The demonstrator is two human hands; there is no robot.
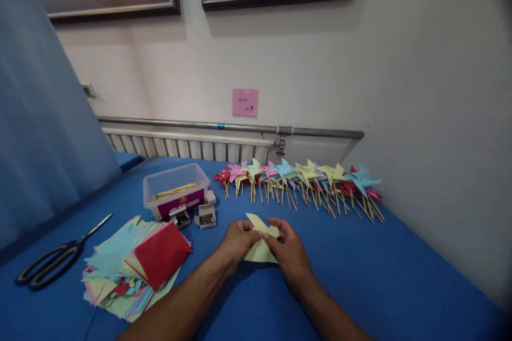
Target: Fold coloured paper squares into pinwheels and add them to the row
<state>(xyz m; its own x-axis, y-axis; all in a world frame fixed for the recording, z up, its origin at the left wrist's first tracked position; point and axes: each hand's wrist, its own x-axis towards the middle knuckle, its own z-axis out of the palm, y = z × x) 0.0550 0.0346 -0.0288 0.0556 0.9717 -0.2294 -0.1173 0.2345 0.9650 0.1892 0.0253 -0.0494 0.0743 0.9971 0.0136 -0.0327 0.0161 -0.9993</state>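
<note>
Between my two hands is a pale yellow paper, its corners partly folded inward like a pinwheel. My left hand pinches it from the left, thumb on the paper near its middle. My right hand grips the right side, its thumb also pressing near the centre. One pointed corner sticks up between the hands. Whether a pin is in the paper I cannot make out. Beyond my hands lies a long row of finished paper pinwheels on wooden sticks, in yellow, blue, pink, red and green.
Left of my arm is a pile of coloured paper sheets, with black-handled scissors beside it. A clear plastic box holds thin sticks. Two small open boxes of metal pins stand before it. A radiator runs along the wall behind the blue table.
</note>
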